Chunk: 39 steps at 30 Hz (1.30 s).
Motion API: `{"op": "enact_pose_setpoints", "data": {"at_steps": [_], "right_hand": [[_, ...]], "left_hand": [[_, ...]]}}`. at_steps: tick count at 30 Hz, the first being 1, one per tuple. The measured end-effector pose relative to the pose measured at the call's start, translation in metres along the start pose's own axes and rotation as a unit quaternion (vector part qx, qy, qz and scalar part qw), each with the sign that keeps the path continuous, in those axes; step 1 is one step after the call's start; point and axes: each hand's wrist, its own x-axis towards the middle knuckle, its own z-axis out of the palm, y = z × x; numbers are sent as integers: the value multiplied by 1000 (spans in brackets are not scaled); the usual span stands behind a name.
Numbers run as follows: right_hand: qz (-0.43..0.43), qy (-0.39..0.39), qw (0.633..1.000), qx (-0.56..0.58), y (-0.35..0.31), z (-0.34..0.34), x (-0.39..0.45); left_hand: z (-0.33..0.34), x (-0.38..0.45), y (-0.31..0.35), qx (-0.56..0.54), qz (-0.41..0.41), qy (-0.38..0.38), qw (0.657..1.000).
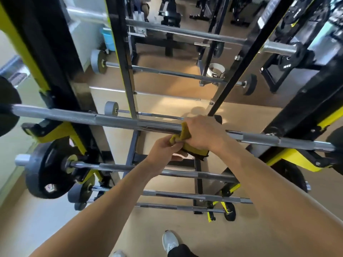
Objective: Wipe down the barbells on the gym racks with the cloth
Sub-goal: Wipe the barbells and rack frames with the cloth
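Hands met at the middle of a long silver steel barbell (111, 118) that lay across the yellow-and-black steel gym rack (55, 127), running from the left edge of the view to the right. The right hand (201, 133) was closed over the bar from above, knuckles up, with a mustard-yellow cloth with a dark edge (183, 136) pressed between palm and steel; part of the cloth stuck out to the left of the hand and another part hung below the wrist. The left hand (163, 151) sat just under and to the left of the right one, its fingers curled and pinching the loose yellow end of the cloth, not touching the bar itself. Both forearms were bare and reached up from the bottom of the view.

The bar's shaft was knurled on the left stretch and smooth and shiny beside the cloth. A black round weight plate (7, 108) sat on its left end, only partly in view. Lower on the rack rested a second silver barbell (115, 166) carrying a black plate with grip holes (48, 171), and below it more thin bars with small grey discs. Beyond the uprights, further bars lay one above another over a tan floor (250, 112). A white sneaker (169, 240) stood at the bottom edge.
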Motion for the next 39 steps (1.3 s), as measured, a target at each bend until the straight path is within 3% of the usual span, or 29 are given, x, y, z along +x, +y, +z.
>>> {"op": "enact_pose_setpoints", "data": {"at_steps": [6, 23, 30, 34, 39], "right_hand": [[-15, 6, 1000, -2, -50, -1, 29], [-41, 33, 999, 6, -164, -10, 94], [-63, 35, 997, 16, -206, -17, 118], [-27, 102, 994, 40, -246, -15, 127], [60, 186, 979, 56, -283, -1, 128]], "left_hand": [[-45, -20, 5, -40, 9, 34, 999], [-150, -54, 29, -18, 74, 178, 981], [-174, -59, 36, -141, 67, 237, 959], [-193, -63, 44, -222, 73, 307, 923], [-206, -70, 51, -287, 47, 341, 894]]}}
